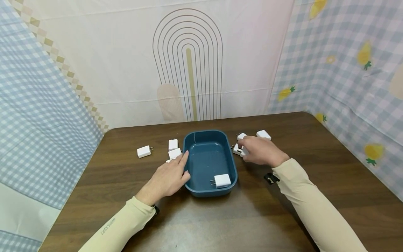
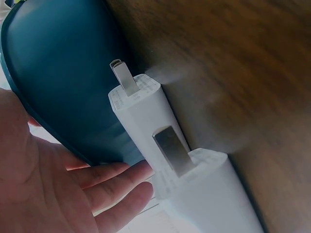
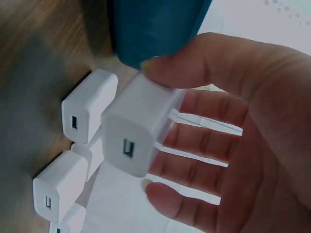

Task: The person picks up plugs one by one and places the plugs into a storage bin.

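A deep blue rectangular bin (image 1: 206, 159) stands mid-table, with one white USB charger plug (image 1: 223, 181) lying at its near right corner. My left hand (image 1: 170, 176) touches the bin's left rim, its fingers extended and holding nothing. Close by those fingers, in the left wrist view, two white chargers (image 2: 148, 114) lie with their metal prongs showing. To the right of the bin, my right hand (image 1: 259, 149) pinches a white charger (image 3: 138, 124) between thumb and fingers, its USB port facing the right wrist camera. More chargers (image 3: 90, 107) lie just beyond it.
Left of the bin lie several white chargers, one (image 1: 144, 151) apart from the others. Another charger (image 1: 263, 134) lies behind my right hand. The brown wooden table (image 1: 207, 224) is backed by patterned cloth (image 1: 132, 63) hung behind and on both sides.
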Demonstrator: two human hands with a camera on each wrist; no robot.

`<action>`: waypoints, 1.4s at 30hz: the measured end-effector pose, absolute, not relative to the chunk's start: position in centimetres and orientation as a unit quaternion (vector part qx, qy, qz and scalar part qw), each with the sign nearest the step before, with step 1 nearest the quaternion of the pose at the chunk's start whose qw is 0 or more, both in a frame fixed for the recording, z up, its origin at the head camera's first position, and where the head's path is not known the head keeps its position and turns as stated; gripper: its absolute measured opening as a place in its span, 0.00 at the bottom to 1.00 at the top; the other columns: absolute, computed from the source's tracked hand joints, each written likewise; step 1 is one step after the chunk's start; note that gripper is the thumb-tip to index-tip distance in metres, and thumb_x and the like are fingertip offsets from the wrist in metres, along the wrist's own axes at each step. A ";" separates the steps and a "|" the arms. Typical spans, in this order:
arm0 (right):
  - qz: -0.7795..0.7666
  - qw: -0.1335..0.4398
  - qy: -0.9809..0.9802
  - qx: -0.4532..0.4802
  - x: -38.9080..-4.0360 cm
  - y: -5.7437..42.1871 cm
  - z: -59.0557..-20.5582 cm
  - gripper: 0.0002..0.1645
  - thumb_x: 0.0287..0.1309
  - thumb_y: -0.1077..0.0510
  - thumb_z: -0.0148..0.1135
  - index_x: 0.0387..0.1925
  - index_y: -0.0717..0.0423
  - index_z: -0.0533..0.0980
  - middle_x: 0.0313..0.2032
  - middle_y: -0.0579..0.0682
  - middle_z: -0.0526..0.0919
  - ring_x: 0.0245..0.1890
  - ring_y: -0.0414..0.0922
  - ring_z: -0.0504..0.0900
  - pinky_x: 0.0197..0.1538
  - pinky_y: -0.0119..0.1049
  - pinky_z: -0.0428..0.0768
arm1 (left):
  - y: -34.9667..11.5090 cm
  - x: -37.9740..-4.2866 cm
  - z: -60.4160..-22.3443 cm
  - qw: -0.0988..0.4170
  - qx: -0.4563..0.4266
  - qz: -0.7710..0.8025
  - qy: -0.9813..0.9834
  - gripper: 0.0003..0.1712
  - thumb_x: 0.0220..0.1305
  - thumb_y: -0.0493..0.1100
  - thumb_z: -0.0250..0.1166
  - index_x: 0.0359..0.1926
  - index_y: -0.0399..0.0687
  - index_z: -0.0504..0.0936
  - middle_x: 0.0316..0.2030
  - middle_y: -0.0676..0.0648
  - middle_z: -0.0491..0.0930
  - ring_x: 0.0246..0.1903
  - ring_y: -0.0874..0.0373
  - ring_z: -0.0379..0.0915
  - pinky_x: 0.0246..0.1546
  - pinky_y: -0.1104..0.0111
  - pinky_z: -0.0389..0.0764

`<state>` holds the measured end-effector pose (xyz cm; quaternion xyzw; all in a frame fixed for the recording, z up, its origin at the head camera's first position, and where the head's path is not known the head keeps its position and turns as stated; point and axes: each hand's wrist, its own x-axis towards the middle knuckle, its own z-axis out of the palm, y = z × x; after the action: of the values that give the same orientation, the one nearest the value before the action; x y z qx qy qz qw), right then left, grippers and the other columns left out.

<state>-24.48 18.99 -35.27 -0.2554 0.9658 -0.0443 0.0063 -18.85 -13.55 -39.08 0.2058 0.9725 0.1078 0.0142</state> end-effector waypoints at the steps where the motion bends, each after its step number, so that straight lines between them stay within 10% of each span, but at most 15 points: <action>1: -0.045 -0.001 0.966 -0.255 -24.4 18.9 -35.3 0.20 0.53 0.59 0.71 0.49 0.56 0.80 0.44 0.54 0.85 0.39 0.47 0.82 0.45 0.50 0.83 | -13.5 -18.9 -39.1 0.013 0.207 0.108 0.972 0.41 0.71 0.52 0.51 0.79 0.42 0.54 0.75 0.38 0.63 0.71 0.42 0.66 0.70 0.48 0.69; 42: -0.072 -0.126 0.945 -0.293 -23.0 16.8 -35.0 0.21 0.55 0.49 0.72 0.49 0.52 0.83 0.41 0.49 0.83 0.35 0.42 0.79 0.33 0.38 0.82 | -13.5 -18.9 -39.2 0.013 0.207 0.103 0.973 0.41 0.71 0.52 0.50 0.79 0.42 0.53 0.75 0.38 0.62 0.71 0.41 0.66 0.70 0.49 0.69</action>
<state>-23.00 16.78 -34.98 -0.2929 0.9452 -0.0717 -0.1256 -18.94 -13.49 -39.21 0.2074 0.9727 0.1029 0.0130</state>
